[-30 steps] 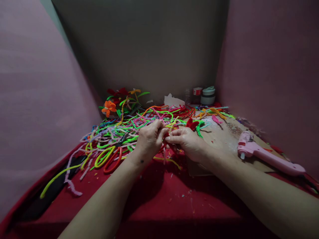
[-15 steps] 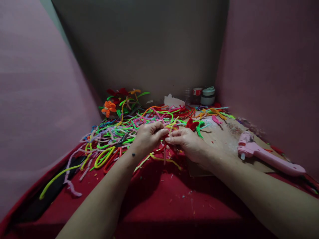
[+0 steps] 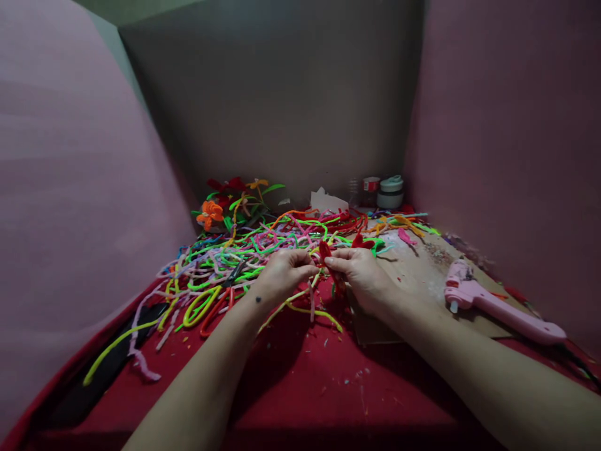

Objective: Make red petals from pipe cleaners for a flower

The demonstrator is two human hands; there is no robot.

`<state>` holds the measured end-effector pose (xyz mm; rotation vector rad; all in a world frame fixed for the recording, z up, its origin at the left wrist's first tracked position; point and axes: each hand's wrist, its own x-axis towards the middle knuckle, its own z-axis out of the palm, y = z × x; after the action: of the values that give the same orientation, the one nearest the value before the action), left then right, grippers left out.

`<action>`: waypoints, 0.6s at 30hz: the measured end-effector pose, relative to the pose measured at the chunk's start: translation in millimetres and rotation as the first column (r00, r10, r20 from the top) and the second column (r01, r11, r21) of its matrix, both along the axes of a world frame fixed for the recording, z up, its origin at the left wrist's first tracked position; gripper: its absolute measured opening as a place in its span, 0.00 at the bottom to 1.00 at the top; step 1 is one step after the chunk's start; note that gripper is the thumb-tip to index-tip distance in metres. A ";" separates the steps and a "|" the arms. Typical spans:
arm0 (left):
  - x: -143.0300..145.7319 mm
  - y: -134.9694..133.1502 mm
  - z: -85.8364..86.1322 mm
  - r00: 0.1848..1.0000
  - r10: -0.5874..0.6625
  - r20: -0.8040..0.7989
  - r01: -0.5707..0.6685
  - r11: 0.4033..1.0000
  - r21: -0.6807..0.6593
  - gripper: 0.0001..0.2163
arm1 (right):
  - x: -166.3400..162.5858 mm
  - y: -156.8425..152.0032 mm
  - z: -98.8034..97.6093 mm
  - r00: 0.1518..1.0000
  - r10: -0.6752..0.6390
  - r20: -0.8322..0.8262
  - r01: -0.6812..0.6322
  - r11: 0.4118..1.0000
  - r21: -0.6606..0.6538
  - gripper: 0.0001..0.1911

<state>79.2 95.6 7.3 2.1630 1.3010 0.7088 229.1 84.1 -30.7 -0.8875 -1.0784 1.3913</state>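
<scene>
In the head view, my right hand (image 3: 364, 272) pinches a red pipe-cleaner piece (image 3: 325, 252) between thumb and fingers. Its looped, petal-like end points up, and more red hangs below the fingertips. My left hand (image 3: 285, 274) is a short way to the left, thumb and fingers closed together. What they hold, if anything, cannot be made out. Another red petal shape (image 3: 361, 242) shows just behind my right hand. Loose pipe cleaners (image 3: 263, 241) in many colours lie heaped behind both hands, and a yellow one (image 3: 319, 312) lies below them.
A pink glue gun (image 3: 502, 307) rests at the right on a cardboard sheet (image 3: 422, 269). Red-handled scissors (image 3: 216, 313) lie left. At the back are pipe-cleaner flowers (image 3: 210, 215), a white paper piece (image 3: 328, 202) and a lidded cup (image 3: 390, 192). Panels stand on three sides.
My hands have come apart from meeting at the red piece. It stays in my right hand, its petal now upright. The whole view has shifted slightly.
</scene>
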 end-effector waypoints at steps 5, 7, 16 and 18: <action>5.5 -2.4 -6.6 0.989 0.116 0.086 -0.137 0.948 0.289 0.07 | -0.8 -0.5 1.1 0.995 -0.086 -0.043 0.086 0.996 0.000 0.08; 6.7 -1.1 -7.5 0.928 0.140 0.347 -0.181 0.980 0.088 0.08 | -0.5 0.2 2.8 0.989 -0.121 -0.090 0.119 0.993 -0.023 0.07; 15.4 1.6 -18.7 0.689 0.265 0.675 0.144 0.862 -0.486 0.13 | -3.7 -0.3 5.1 0.950 -0.111 -0.293 0.105 0.994 -0.035 0.05; 17.0 1.5 -23.3 0.719 0.232 0.655 0.122 0.886 -0.448 0.12 | -5.9 -2.3 4.2 0.955 -0.107 -0.277 0.106 0.994 -0.019 0.03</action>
<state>96.2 97.1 -16.0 1.2596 0.9779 0.9917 223.2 81.8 -26.5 -0.7161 -0.8025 1.3807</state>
